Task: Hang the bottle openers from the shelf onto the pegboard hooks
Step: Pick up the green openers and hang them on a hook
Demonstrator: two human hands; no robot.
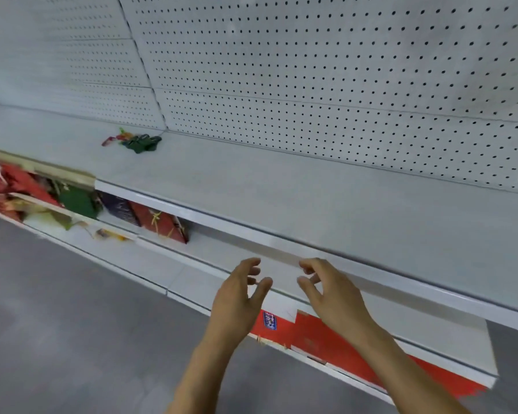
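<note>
A small heap of bottle openers (135,141), green with red, yellow and orange pieces, lies on the white shelf (281,198) near the back corner at the left. Behind it rises the white pegboard (311,70); I see no hooks on it in this view. My left hand (243,291) and my right hand (326,291) hover side by side in front of the shelf's front edge, well to the right of and nearer than the heap. Both hands hold nothing, with fingers curled and apart.
A lower shelf (192,279) carries red, green and dark packages (159,222) at the left. A red strip with a blue label (270,320) runs along the bottom shelf front. Grey floor (72,339) fills the lower left.
</note>
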